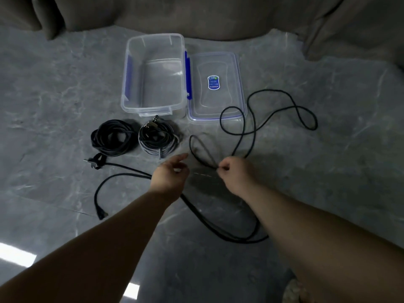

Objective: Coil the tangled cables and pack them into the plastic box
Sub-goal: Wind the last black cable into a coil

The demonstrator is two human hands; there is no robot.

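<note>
A clear plastic box (131,101) with blue latches stands open on the grey floor, nothing inside it. Its lid (237,84) lies beside it on the right. Two coiled cables sit in front of the box: a black coil (111,138) and a grey-black coil (158,136). A long loose black cable (282,110) sprawls to the right in wide loops. My right hand (235,171) pinches a small loop of that cable at its base. My left hand (172,173) hovers beside it, fingers loosely curled and holding nothing. Another loose black cable (122,174) runs under my left wrist.
A strapped plug end (96,161) lies left of my left hand and a connector (101,214) lies nearer me. A dark sofa (218,16) borders the far side. The floor is glossy grey marble (54,95).
</note>
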